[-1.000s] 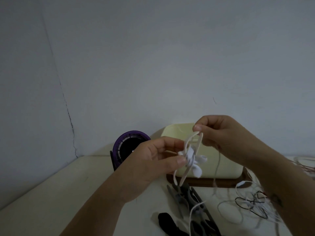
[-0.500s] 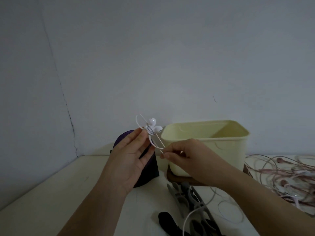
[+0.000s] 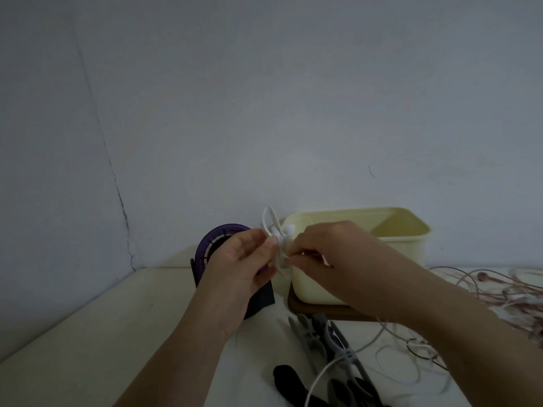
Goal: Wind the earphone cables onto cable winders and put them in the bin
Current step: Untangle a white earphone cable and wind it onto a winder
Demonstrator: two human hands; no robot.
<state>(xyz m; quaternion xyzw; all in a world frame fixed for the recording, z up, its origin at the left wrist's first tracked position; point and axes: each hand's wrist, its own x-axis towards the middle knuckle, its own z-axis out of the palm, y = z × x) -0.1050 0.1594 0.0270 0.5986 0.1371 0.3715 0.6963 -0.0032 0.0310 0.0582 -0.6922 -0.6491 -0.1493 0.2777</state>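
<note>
Winder (image 3: pixel 275 240) with its cable (image 3: pixel 269 218) looped upright sits pinched at the fingertips of the left hand (image 3: pixel 241 259), just beside the right hand (image 3: pixel 332 257), which pinches the slack just below, while the bin (image 3: pixel 411 245) stands right behind the right knuckles, nearer that hand.

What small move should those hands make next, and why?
Probably wrap a turn: the left hand grips the small white earphone bundle, the right hand pinches its cable beside it, before the cream plastic bin, and a strand hangs loose.
</note>
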